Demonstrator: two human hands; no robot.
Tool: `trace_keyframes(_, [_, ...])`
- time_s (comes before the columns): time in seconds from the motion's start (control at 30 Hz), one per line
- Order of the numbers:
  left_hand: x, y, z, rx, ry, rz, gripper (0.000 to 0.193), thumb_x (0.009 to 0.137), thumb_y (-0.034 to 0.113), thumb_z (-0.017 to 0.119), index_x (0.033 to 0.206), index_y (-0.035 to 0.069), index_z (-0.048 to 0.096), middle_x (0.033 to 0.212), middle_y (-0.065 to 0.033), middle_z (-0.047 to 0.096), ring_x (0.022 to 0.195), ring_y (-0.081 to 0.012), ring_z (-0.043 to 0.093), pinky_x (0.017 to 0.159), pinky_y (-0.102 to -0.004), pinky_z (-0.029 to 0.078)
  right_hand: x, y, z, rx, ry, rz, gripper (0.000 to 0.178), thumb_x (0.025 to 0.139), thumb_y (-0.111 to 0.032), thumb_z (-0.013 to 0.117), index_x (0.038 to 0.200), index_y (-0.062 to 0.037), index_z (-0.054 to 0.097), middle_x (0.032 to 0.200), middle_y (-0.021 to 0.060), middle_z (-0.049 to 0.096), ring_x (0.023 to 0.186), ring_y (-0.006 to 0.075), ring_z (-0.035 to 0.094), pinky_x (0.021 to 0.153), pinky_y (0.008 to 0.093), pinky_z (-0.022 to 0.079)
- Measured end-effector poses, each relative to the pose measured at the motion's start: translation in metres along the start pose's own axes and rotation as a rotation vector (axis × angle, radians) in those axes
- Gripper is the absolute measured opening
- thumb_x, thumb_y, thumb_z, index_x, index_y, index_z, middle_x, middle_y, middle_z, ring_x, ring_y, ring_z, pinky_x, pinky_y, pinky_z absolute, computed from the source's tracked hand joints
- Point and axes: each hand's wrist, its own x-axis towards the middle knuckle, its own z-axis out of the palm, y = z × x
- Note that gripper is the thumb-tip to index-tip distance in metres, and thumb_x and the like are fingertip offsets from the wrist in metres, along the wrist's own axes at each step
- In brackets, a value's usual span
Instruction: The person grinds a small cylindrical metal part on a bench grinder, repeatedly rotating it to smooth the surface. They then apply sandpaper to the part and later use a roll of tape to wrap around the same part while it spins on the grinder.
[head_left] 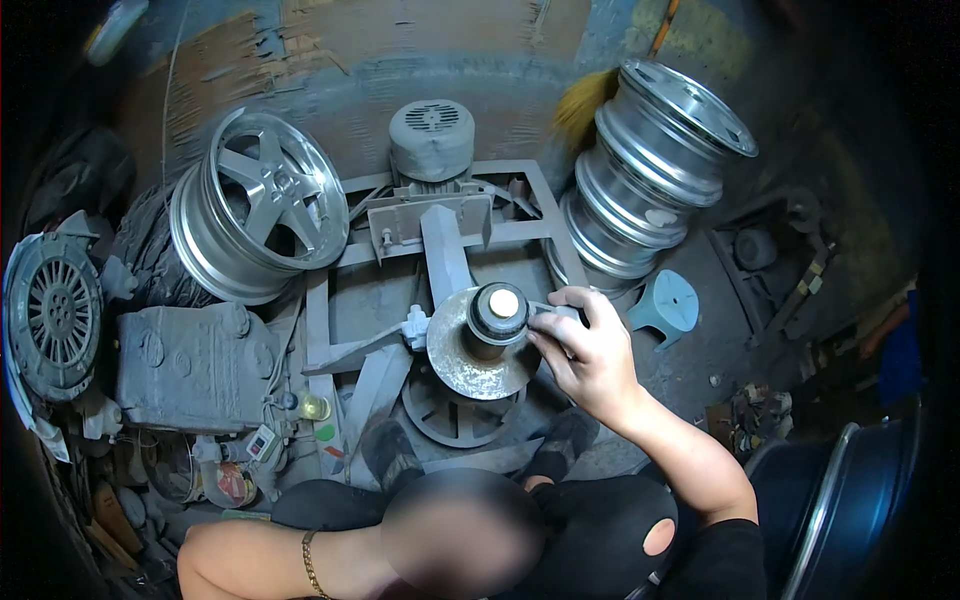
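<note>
The pale-capped, round black collar (484, 322) is seated near the middle, above the worn grey metal disc (472, 385). The right hand (592, 350) has its bent fingertips at the collar's right edge; whether grasping or merely touching, I cannot tell. The left hand is lost in blur, grip unclear. The silver five-spoke wheel (275, 190) at far left is off the disc; further progress cannot be judged.

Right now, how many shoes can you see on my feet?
2: the left shoe and the right shoe, either side of the spoked wheel below the metal disc.
</note>
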Motion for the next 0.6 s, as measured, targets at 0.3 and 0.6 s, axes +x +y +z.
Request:
trace_keyframes(0.3, [0.008,0.000,0.000,0.084,0.098,-0.050,0.007,0.082,0.019,0.059,0.080,0.013,0.055,0.074,-0.0029,0.055,0.077,-0.0198,0.058,0.069,-0.0343,0.047,-0.006,-0.007,0.003,0.135,-0.053,0.011,0.023,0.077,-0.007,0.078,0.098,-0.0030,0.067,0.108,0.0189,0.060,0.097,0.0369,0.061,0.084,0.0429,0.051])
trace_keyframes(0.6, [0.007,-0.006,0.003,0.058,0.228,-0.006,0.009,0.080,0.021,0.060,0.077,0.013,0.058,0.069,-0.0028,0.054,0.067,-0.0198,0.058,0.062,-0.0337,0.047,-0.007,-0.002,-0.003,0.144,-0.025,0.154,0.043,0.070,-0.021,0.090,0.105,-0.0054,0.071,0.110,0.0189,0.057,0.102,0.0340,0.061,0.087,0.0414,0.051])
